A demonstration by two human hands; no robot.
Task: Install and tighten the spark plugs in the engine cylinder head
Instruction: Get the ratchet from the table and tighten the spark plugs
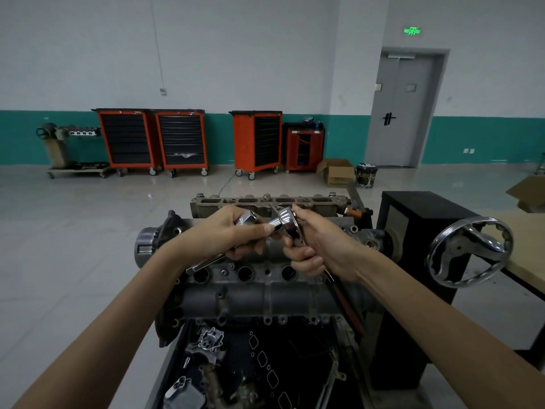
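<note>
The grey cylinder head sits on an engine stand in front of me, with a row of round spark plug wells along its top. Above it, my left hand grips a chrome socket and a long chrome extension bar that slants down to the left. My right hand holds a chrome ratchet head, whose handle with a red-brown grip runs down under my wrist. The two tools meet between my hands. No spark plug shows.
A black stand box with a chrome handwheel is on the right. A tray of loose parts and gaskets lies below the head. Orange tool carts, a cardboard box and a bucket line the far wall.
</note>
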